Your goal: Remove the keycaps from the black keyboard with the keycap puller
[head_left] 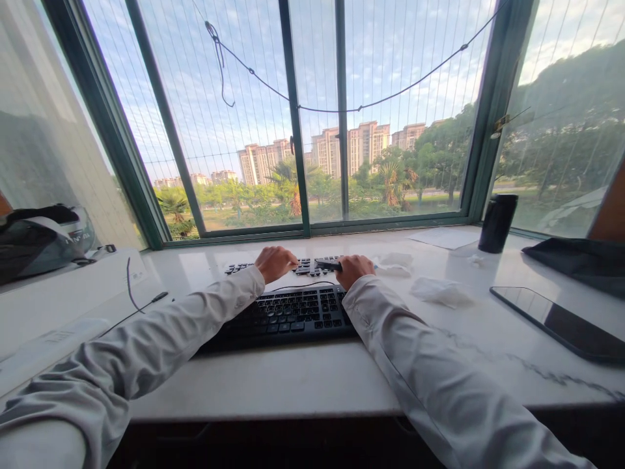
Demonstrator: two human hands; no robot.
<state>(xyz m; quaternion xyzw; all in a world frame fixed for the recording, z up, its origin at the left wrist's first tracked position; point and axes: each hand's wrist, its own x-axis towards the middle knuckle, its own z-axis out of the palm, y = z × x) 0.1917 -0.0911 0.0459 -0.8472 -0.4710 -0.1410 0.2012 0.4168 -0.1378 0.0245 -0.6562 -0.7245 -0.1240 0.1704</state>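
Both my arms, in white sleeves, reach forward over a black keyboard [288,312] on a white marble sill. Beyond the keyboard lies a row of loose dark keycaps [307,267]. My left hand [276,262] rests on the left part of that row with its fingers curled under; what they hold, if anything, is hidden. My right hand [354,268] is closed on a slim dark object [328,265] that points left over the keycaps.
Crumpled white tissues [439,291] lie right of my hands. Farther right stand a black cup [497,223], a dark tablet [561,322] and a dark cloth [581,257]. A helmet and bag [39,241] sit at the left, with a thin cable [141,306]. The window is straight ahead.
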